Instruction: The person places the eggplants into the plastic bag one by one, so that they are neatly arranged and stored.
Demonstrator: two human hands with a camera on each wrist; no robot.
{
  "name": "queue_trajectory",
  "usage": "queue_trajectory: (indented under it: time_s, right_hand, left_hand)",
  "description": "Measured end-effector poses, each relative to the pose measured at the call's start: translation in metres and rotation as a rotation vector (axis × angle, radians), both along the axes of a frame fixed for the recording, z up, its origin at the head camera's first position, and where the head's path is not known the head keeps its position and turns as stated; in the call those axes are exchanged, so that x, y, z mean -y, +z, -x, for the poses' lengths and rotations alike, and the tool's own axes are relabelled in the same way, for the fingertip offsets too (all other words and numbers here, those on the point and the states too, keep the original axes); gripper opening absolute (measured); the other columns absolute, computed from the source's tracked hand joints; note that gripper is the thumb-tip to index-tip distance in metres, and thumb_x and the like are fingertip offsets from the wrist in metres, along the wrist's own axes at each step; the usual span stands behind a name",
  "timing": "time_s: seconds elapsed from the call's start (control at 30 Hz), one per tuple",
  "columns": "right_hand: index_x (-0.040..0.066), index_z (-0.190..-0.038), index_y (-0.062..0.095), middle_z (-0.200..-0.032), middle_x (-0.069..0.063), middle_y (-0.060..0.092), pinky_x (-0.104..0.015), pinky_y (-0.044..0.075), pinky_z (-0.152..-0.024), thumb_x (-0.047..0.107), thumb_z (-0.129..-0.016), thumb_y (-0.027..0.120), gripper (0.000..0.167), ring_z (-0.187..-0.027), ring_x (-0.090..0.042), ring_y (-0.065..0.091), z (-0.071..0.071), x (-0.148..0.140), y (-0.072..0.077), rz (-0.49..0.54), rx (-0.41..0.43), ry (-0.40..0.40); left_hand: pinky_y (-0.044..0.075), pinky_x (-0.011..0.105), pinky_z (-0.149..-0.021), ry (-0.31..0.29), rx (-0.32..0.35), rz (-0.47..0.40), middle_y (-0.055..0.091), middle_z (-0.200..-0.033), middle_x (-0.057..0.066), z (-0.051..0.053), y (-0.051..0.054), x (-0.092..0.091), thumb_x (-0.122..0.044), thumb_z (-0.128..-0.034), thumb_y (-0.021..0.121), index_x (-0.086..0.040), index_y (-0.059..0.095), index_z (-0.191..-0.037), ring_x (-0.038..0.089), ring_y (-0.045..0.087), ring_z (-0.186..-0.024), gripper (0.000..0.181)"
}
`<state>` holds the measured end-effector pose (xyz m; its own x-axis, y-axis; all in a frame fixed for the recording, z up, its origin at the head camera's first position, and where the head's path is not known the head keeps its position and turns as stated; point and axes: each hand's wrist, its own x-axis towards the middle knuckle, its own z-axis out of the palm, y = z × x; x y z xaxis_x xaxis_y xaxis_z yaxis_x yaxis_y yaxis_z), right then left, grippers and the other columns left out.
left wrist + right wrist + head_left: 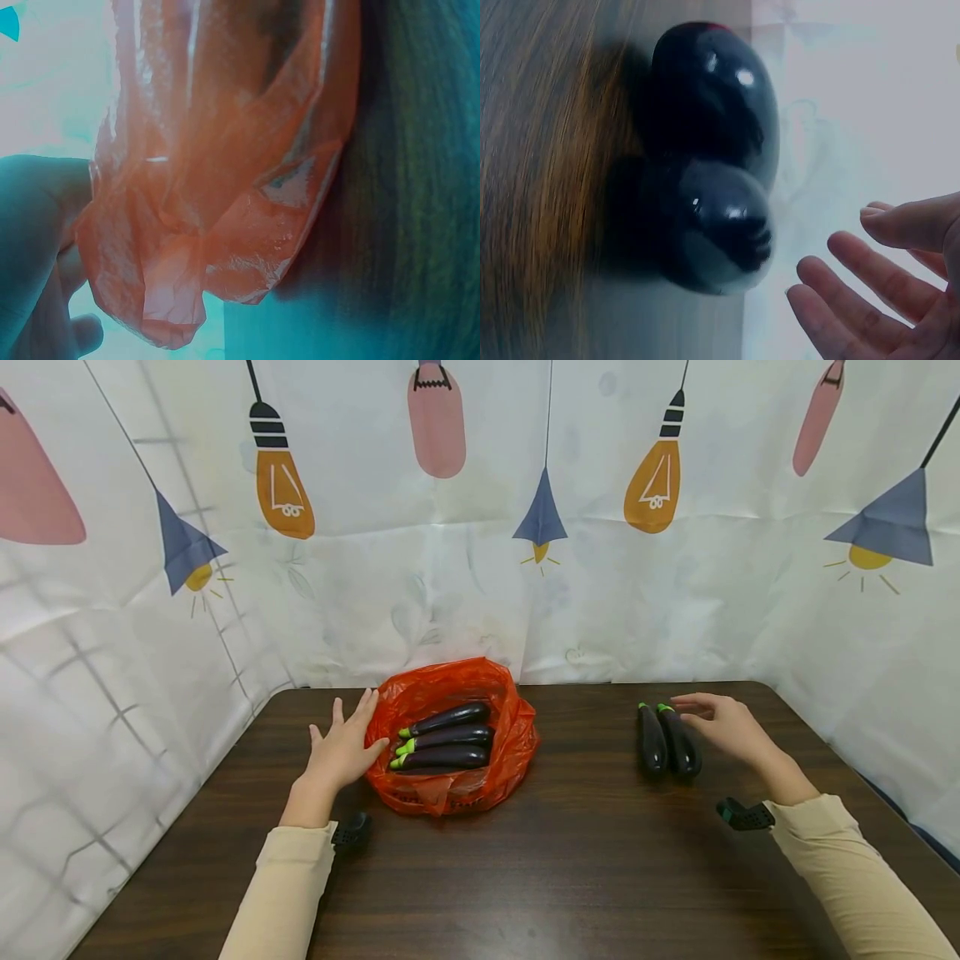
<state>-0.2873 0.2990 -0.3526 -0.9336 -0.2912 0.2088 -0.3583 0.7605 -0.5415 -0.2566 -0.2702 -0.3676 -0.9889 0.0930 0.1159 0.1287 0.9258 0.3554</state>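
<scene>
Apparently a reach, not yet a grasp. The right hand [723,727] hangs beside two loose eggplants on the right of the dark table [585,860], its fingers loosely bent and parted, nothing between them. The right wrist view shows clear space between the fingertips and the glossy skin. The pair lie side by side, green stem ends toward the curtain [480,610], blunt ends toward the person: the inner eggplant [652,743] and the outer eggplant [681,747], the latter nearer the hand.

Left hand [337,756]: at the left side of a red plastic bag [517,743], fingers fanned wide, thumb reaching over the rim. No pinch seen; how firmly it presses the film (if at all) cannot be told. The bag's mouth gapes, and at least three eggplants [453,738] lie inside, stems pointing left.

Judgement: the step in hand is picking up the outer eggplant, the bag group being settled. The next move would call for the right fingers to come down round that eggplant's body and draw together, without nudging its neighbour, while the left hand steadies the thin rim.
</scene>
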Motion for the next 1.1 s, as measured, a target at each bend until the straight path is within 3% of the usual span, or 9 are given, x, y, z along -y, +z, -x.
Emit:
queue_trajectory:
  time_s: [0.17, 0.43, 0.9, 1.1]
  right_hand:
    - [-0.01, -0.139, 0.056, -0.131, -0.034, 0.06, -0.06, 0.055, -0.083, 0.011, -0.106, 0.057, 0.039, -0.113, -0.051, 0.062, 0.003, -0.008, -0.003, 0.0, 0.033, -0.028]
    - [-0.016, -0.142, 0.047, -0.133, -0.041, 0.054, -0.044, 0.062, -0.077, 0.013, -0.107, 0.054, 0.046, -0.109, -0.049, 0.064, 0.009, -0.017, -0.005, 0.078, 0.229, -0.046]
    - [-0.019, -0.147, 0.034, -0.138, -0.045, 0.045, -0.048, 0.061, -0.081, 0.017, -0.109, 0.052, 0.057, -0.106, -0.042, 0.065, 0.017, -0.022, -0.011, 0.116, 0.442, -0.001]
    - [-0.019, -0.15, 0.027, -0.143, -0.047, 0.038, -0.048, 0.061, -0.081, 0.027, -0.109, 0.054, 0.067, -0.114, -0.051, 0.06, 0.02, -0.022, -0.011, 0.085, 0.487, -0.004]
  left_hand:
    - [-0.008, 0.083, -0.104, -0.001, -0.008, -0.004, 0.008, -0.171, 0.014, -0.001, 0.001, -0.001, -0.028, -0.101, 0.064, -0.011, 0.012, -0.166, 0.051, -0.007, -0.152, 0.085]
    - [-0.007, 0.084, -0.104, -0.002, -0.013, 0.0, 0.009, -0.171, 0.015, -0.001, 0.001, -0.001, -0.028, -0.1012, 0.064, -0.011, 0.013, -0.166, 0.052, -0.006, -0.151, 0.084]
    - [-0.007, 0.084, -0.104, -0.001, -0.005, -0.004, 0.008, -0.171, 0.014, 0.001, -0.001, 0.001, -0.029, -0.1014, 0.063, -0.011, 0.011, -0.166, 0.052, -0.006, -0.151, 0.085]
    - [-0.006, 0.084, -0.104, -0.002, -0.006, -0.001, 0.009, -0.171, 0.015, 0.001, 0.0, 0.0, -0.03, -0.1016, 0.063, -0.011, 0.011, -0.166, 0.053, -0.005, -0.151, 0.085]
